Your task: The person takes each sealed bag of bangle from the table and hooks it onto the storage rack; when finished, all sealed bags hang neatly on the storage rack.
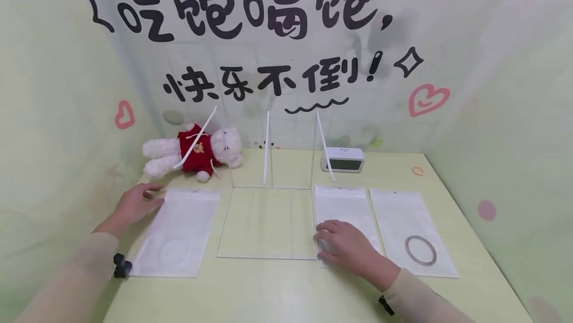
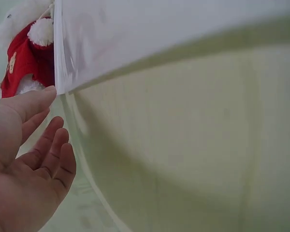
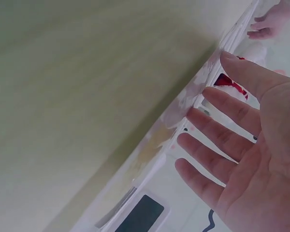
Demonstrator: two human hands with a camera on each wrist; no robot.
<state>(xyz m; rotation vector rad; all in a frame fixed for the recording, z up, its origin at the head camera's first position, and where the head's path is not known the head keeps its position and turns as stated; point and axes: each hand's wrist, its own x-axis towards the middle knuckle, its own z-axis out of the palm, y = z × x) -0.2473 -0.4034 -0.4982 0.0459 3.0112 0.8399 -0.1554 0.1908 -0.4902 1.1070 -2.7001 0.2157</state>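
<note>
A flat white bag [image 1: 183, 233] with a faint round shape lies left of a white wire rack [image 1: 292, 223]. My left hand [image 1: 134, 203] is at this bag's upper left corner, fingers loosely bent; in the left wrist view the thumb of that hand [image 2: 29, 154] is at the bag's corner [image 2: 87, 43]. Over the left side of a second white bag [image 1: 342, 203], beside the rack's right edge, is my right hand [image 1: 346, 246]. The right wrist view shows that hand [image 3: 251, 145] with fingers spread, thumb and fingertips close to a bag edge [image 3: 171, 113]; contact is unclear.
Another white bag [image 1: 398, 218] with a grey ring print lies at the right. Behind are a plush toy [image 1: 197, 151] in red, a white digital clock [image 1: 343, 160] and a small orange ring [image 1: 418, 170]. Three slanted rods [image 1: 266, 149] rise at the rack. Printed cloth [image 1: 277, 54] hangs behind.
</note>
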